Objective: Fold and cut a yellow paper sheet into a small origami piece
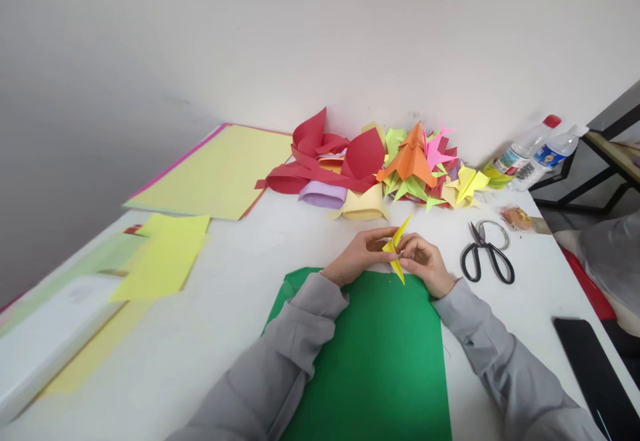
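Note:
Between my two hands is a small yellow folded-paper plane (395, 246), held up on edge with pointed ends at top and bottom. My left hand (363, 252) pinches it from the left, thumb across its lower part. Closed fingers of my right hand (424, 262) meet it from the right; the fingertips are partly hidden. Both hands are over the far edge of a green paper sheet (380, 354), which lies flat under my forearms.
Behind my hands is a heap of folded planes (411, 157) and red paper bands (310, 167). Black-handled scissors (484, 254) and a tape roll (495, 233) lie right, near two bottles (520, 151) and a phone (595, 374). Yellow sheets (173, 254) lie left. A person sits at far right.

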`<state>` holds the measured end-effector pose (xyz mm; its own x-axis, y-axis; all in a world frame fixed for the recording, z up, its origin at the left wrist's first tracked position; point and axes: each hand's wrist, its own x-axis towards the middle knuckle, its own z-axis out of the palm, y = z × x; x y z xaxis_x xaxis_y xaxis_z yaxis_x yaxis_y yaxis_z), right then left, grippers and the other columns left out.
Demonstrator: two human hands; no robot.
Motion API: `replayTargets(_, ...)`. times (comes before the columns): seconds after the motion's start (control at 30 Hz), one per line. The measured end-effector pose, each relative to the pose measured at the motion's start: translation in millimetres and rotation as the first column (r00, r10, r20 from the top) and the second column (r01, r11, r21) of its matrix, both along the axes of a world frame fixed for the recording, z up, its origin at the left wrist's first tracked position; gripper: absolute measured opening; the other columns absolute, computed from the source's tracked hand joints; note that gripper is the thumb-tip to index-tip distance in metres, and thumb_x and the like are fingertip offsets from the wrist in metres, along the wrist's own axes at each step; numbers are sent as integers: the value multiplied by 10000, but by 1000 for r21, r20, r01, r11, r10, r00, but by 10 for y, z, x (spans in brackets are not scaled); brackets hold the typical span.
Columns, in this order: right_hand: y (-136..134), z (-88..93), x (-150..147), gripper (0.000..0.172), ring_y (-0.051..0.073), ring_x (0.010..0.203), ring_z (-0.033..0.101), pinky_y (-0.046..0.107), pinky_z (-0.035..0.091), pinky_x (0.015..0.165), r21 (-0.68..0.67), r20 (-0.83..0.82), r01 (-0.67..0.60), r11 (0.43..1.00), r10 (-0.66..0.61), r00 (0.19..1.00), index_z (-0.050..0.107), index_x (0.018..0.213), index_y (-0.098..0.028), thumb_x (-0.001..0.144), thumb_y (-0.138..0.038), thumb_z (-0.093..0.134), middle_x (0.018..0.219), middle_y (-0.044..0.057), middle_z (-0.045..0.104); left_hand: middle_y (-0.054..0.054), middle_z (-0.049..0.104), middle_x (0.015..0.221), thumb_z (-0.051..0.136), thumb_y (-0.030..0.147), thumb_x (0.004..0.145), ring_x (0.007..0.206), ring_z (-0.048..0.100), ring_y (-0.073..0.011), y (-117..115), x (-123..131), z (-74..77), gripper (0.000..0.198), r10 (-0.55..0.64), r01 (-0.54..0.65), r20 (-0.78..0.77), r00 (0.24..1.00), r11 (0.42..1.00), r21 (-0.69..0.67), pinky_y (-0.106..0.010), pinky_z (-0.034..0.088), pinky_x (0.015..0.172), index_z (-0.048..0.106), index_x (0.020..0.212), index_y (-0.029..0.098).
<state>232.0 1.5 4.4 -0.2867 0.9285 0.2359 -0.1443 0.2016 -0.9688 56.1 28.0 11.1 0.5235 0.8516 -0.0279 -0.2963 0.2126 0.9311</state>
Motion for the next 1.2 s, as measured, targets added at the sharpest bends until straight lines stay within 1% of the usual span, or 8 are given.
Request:
replayTargets(0.37,2,16,-1,237,194,853,538,338,458,736,-16,-2,8,1000,-8,1000,564,695,-213,712,-369,742,858,29,525,-109,659,1162,795,206,620,1138,546,-304,0,1,7,555,-26,26,17,1000,999,29,-454,367,1005,650,1154,157)
replayTargets(0.6,1,-6,11,224,201,873,538,350,462,746,-20,-1,8,1000,-9,1000,564,698,-216,714,-352,741,874,35,529,-109,660,1156,799,206,614,1128,552,-303,-9,-4,35,565,-28,28,21,999,1000,9,-461,369,1000,647,1155,152)
replayTargets(0.73,7,-17,12,240,207,877,541,355,469,748,-19,17,21,1000,-20,1000,562,694,-216,708,-374,742,874,36,533,-107,672,1126,807,208,602,1144,539,-312,-12,-4,40,554,-29,29,16,999,1000,3,-463,372,992,657,1133,151)
replayTargets(1.0,3,-13,13,199,198,872,541,343,465,741,-4,-14,0,1000,0,1000,572,696,-214,722,-321,738,866,31,536,-113,669,1133,819,211,586,1158,530,-317,-14,-7,28,595,-33,34,33,999,999,-22,-463,373,990,643,1151,145)
replayTargets(1.2,4,-30,24,210,199,894,540,343,470,756,-18,5,8,1000,-8,1000,572,709,-215,714,-340,742,894,36,531,-105,683,1098,829,186,569,1167,529,-311,-4,-17,-8,602,-37,40,47,998,998,-46,-460,376,989,648,1142,154)
